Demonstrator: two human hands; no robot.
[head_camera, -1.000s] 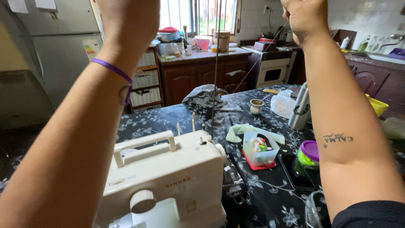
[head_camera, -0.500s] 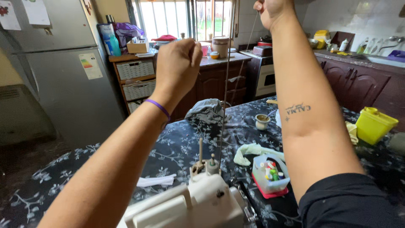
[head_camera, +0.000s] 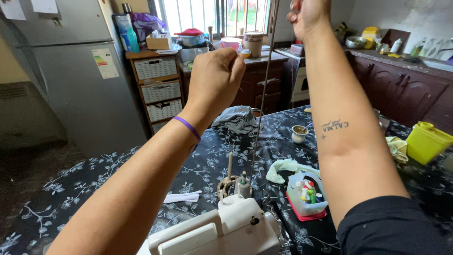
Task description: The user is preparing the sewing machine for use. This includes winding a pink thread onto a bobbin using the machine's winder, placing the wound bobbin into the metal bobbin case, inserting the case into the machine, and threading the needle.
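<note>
Both arms have come up and swung across since a moment ago: left hand (head_camera: 214, 78) now sits lower and closer to centre, level with the cabinets behind it, and right hand (head_camera: 309, 14) has gone up to the very top edge of the view. Less of the white sewing machine (head_camera: 222, 229) shows now, only its top at the bottom edge.

Left hand is curled into a fist, fingers pressed together, knuckles facing away. Whether it actually pinches the thread I cannot tell; the fist hides it. A purple band (head_camera: 187, 126) rings that wrist.

Right hand is closed too, fingertips pinched on a thin thread (head_camera: 262, 99), which runs taut in a nearly straight line from that hand down to the spool area on top of the machine. It passes just right of the left fist.

Down on the machine, a small wooden spool pin (head_camera: 230, 167) stands upright beside a short white post (head_camera: 243, 185).

On the black floral tablecloth (head_camera: 89, 189): a clear plastic box of coloured thread spools (head_camera: 306, 193) on a red lid, right of the machine; a pale green cloth (head_camera: 285, 167) just behind it; a small cup (head_camera: 298, 134) further back; a grey garment (head_camera: 236, 119) bunched near the far edge; a yellow container (head_camera: 427, 141) at far right. A grey fridge (head_camera: 71, 71) stands at left.
</note>
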